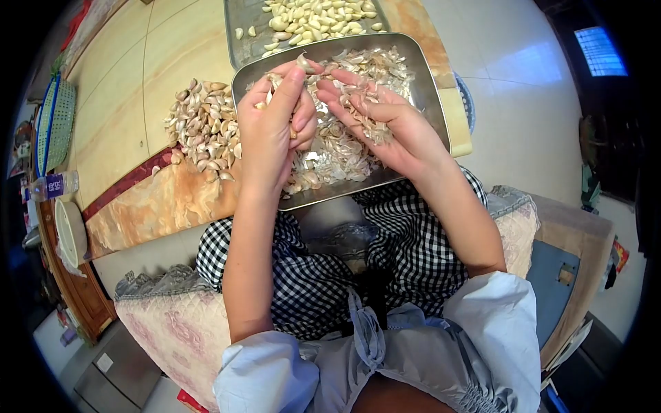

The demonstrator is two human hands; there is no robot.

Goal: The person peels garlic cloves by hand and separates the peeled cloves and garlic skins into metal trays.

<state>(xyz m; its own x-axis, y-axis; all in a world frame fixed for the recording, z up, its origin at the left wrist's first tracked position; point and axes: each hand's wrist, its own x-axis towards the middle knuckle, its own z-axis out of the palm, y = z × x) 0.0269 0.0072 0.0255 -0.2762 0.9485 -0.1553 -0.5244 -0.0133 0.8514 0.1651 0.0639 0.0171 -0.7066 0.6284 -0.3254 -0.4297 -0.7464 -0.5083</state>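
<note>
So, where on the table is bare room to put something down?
The widest bare patch is tabletop left of the unpeeled garlic pile, reaching beyond it to the far tray. The near tray is crowded with garlic skins; peeled cloves crowd the far one.

You cannot read any text; the purple label (55, 186) on bottle (71, 182), near table's (110, 131) left edge, is too small.

peeled garlic (320, 20): ivory | skin-on garlic (206, 124): pinkish tan | trousers (310, 286): black-white gingham
</note>
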